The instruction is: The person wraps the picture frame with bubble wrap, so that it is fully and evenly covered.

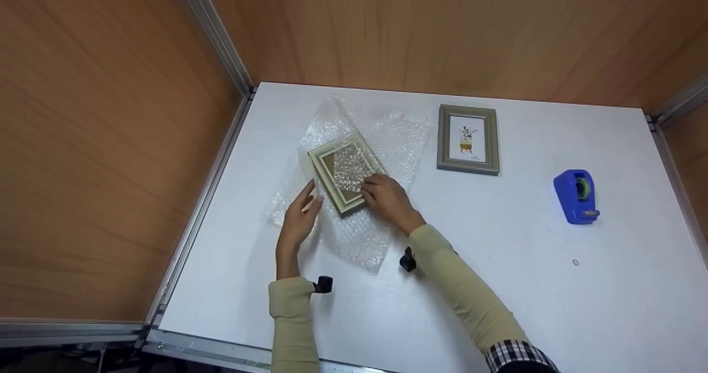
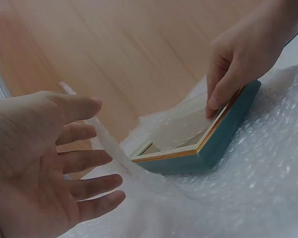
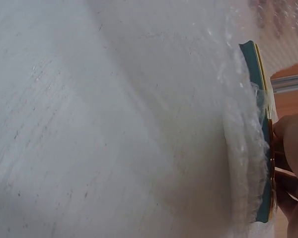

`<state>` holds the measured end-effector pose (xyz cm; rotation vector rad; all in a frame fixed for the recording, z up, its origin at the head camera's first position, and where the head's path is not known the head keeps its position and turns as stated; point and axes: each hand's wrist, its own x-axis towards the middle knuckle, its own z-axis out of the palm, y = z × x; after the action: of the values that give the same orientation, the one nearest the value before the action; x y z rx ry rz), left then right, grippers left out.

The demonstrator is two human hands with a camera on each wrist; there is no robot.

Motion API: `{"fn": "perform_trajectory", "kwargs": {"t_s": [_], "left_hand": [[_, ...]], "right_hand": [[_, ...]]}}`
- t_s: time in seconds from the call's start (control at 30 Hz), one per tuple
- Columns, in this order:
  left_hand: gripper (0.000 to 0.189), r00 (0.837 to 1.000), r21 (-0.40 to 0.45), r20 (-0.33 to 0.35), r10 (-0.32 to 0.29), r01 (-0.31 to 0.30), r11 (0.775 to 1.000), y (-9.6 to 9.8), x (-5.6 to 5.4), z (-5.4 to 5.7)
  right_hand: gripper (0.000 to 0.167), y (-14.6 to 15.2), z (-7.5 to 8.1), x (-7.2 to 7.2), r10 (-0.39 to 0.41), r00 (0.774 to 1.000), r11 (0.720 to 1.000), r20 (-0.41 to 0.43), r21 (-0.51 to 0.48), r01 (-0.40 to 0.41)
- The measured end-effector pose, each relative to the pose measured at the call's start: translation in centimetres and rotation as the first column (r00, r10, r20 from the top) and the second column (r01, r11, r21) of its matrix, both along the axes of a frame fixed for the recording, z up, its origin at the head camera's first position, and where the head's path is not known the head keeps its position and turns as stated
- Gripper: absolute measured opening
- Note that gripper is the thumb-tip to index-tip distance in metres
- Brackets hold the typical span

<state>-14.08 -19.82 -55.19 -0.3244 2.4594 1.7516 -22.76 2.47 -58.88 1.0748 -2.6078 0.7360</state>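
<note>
A picture frame point(image 1: 332, 182), cream-faced with teal sides and a gold line, lies tilted on a sheet of bubble wrap point(image 1: 357, 245). Bubbly texture shows inside its window, with brown corners. My right hand point(image 1: 387, 198) has its bent fingers on the frame's right edge; in the left wrist view the right fingertips point(image 2: 211, 110) come together at the inner rim. Wrap rises against the teal side point(image 3: 258, 74) in the right wrist view. Beside the frame's lower left, my left hand point(image 1: 298, 221) is held with fingers spread and nothing in it, close to a raised part of the wrap.
On the white table point(image 1: 498, 284), a second, grey-green picture frame point(image 1: 469, 165) with a potted plant print lies to the right. Farther right stands a blue tape dispenser point(image 1: 572, 196). Wooden panels point(image 1: 442, 30) border the back and left side.
</note>
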Motion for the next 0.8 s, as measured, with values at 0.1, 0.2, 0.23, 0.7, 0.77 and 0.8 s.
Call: {"fn": "perform_trajectory", "kwargs": {"t_s": [0.1,0.2,0.23,0.7,0.77,0.8], "left_hand": [[0.058,0.999,-0.050,-0.023,-0.041,0.039,0.998,1.2,-0.7,0.1],[0.058,0.997,-0.107,-0.028,-0.070,0.066,0.992,2.1,-1.4,0.1],[0.058,0.996,-0.130,-0.033,-0.084,0.079,0.988,2.3,-1.6,0.0],[0.046,0.961,-0.566,-0.010,-0.275,0.221,0.794,4.4,-3.3,-1.6],[0.045,0.956,-0.613,0.030,-0.292,0.248,0.750,4.7,-3.4,-1.5],[0.045,0.954,-0.627,0.056,-0.296,0.264,0.733,4.8,-3.5,-1.4]], "right_hand": [[0.021,0.0,0.0,0.0,0.003,1.000,1.000,-0.002,0.006,-0.003],[0.022,0.0,0.0,0.0,-0.005,1.000,1.000,-0.005,0.010,0.005],[0.022,0.0,0.0,0.1,-0.009,1.000,1.000,-0.005,0.010,0.009],[0.022,0.3,0.0,0.0,0.000,1.000,1.000,0.022,0.023,0.000],[0.024,0.4,0.0,0.0,-0.001,0.999,0.999,0.048,0.039,0.000],[0.025,0.4,0.1,0.0,-0.002,0.998,0.999,0.065,0.051,-0.001]]}}
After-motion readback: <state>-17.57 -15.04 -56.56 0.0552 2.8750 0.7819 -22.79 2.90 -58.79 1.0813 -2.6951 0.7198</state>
